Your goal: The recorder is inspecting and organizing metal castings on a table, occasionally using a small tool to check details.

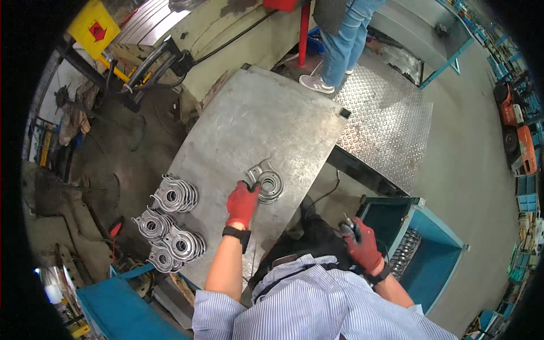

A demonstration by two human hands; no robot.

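Observation:
On the steel table (272, 107) lies a small stack of grey ring-shaped metal parts (270, 186) with flat lugs. My left hand (242, 204), in a red glove with dark fingertips, has its fingers closed at the lug side of the top part. Away from the table, over the edge of a blue bin, my right hand (364, 246) wears the same kind of glove. Its fingers are wrapped round a small dark hand tool (348, 226) with a thin metal tip pointing up; much of the tool is hidden.
Several stacks of similar metal parts (173, 195) stand along the table's left edge. To my right is a blue metal bin (439, 238) with parts inside. Another person's legs (343, 42) are beyond the table, near a tread-plate platform (385, 124). A machine bed stands behind.

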